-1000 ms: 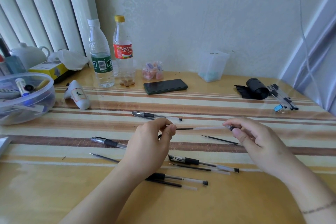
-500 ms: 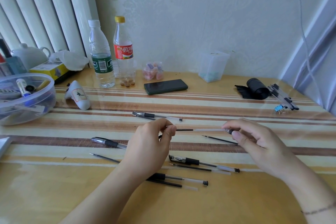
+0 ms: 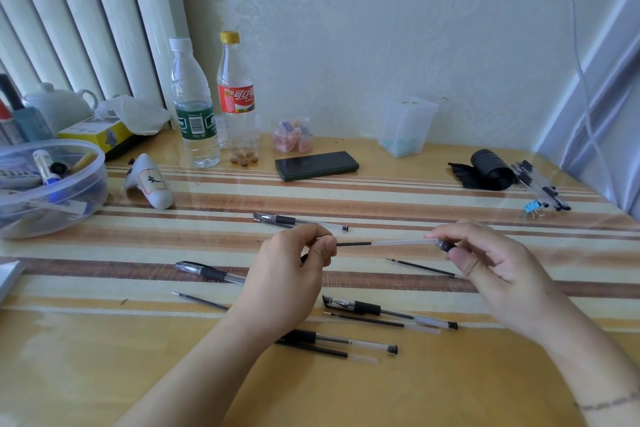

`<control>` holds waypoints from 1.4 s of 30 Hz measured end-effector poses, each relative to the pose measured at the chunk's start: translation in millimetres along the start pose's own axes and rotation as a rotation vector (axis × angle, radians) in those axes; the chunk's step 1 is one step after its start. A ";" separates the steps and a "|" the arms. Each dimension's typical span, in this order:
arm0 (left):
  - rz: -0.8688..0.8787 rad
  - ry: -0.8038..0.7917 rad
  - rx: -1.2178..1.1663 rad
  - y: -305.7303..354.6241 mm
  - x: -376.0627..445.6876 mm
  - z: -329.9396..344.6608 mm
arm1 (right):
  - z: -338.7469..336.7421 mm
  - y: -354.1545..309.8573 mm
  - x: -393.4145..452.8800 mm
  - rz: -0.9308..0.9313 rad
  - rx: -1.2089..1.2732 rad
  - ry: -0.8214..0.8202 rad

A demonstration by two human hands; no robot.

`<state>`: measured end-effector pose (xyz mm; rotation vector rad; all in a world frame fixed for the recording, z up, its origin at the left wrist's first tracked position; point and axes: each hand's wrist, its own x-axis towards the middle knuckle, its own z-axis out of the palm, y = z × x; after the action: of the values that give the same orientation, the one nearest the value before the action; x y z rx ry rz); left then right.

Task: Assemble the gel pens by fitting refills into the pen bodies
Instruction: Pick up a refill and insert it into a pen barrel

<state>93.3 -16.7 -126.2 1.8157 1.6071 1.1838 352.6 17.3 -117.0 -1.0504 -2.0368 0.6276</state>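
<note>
My left hand [image 3: 291,274] pinches the dark end of a refill [image 3: 353,244] that runs level into a clear pen body [image 3: 401,242]. My right hand [image 3: 491,260] grips that body at its black end cap. Both hover above the striped table [image 3: 104,239]. Several gel pens lie below: one behind the hands [image 3: 298,220], one at the left [image 3: 207,272], one in front [image 3: 388,311], another nearer me [image 3: 346,343]. Loose refills lie at the left [image 3: 201,300] and under my right hand [image 3: 422,267].
Two plastic bottles [image 3: 194,114] and a dark phone [image 3: 317,165] stand at the back. A clear tub of stationery [image 3: 48,184] sits far left, beside a white object [image 3: 152,180]. A black roll [image 3: 488,173] and bundled pens [image 3: 540,187] lie far right.
The hands have stayed nearly in place; the right hand has shifted slightly along the pen body, and less dark refill shows between the hands.
</note>
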 end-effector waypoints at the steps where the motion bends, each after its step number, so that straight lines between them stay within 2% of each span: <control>1: -0.001 -0.004 0.002 0.3 -0.2 0.1 | 0.2 1.1 -0.1 -0.010 -0.004 -0.004; 12: -0.021 0.019 0.121 -0.2 -1.2 0.5 | 0.3 2.5 0.0 -0.042 -0.012 -0.021; 14: 0.021 0.044 0.211 0.6 -2.3 -0.2 | -0.6 3.0 -1.3 -0.042 -0.075 -0.024; 17: 0.173 0.119 0.377 1.4 -4.3 -0.9 | -4.0 1.2 -3.3 -0.032 -0.323 -0.064; 19: 0.258 0.121 0.388 3.3 -6.4 0.7 | -0.8 -2.4 -4.0 -0.028 -0.371 -0.093; 22: 0.346 0.090 0.339 7.7 -12.2 9.5 | 12.1 -8.2 -4.0 -0.046 -0.273 -0.134; 25: 0.341 0.142 0.142 12.6 -13.1 12.2 | 21.7 -12.6 -3.4 -0.042 -0.166 -0.098; 29: 0.200 0.301 -0.232 14.6 -7.6 2.6 | 25.1 -14.9 -1.7 0.031 0.042 -0.002; 32: 0.074 0.216 -0.338 13.2 -6.2 1.9 | 27.0 -16.8 -1.9 0.066 0.176 0.064; 37: -0.033 0.053 -0.378 16.9 -8.3 4.7 | 27.8 -22.2 -5.3 -0.031 -0.017 0.024; 42: -0.042 0.002 -0.375 19.3 -10.5 4.6 | 27.8 -22.3 -4.8 -0.089 -0.097 0.005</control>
<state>108.5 -30.2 -116.8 1.5334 1.3096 1.3614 321.8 -1.2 -120.1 -1.0091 -2.1150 0.4838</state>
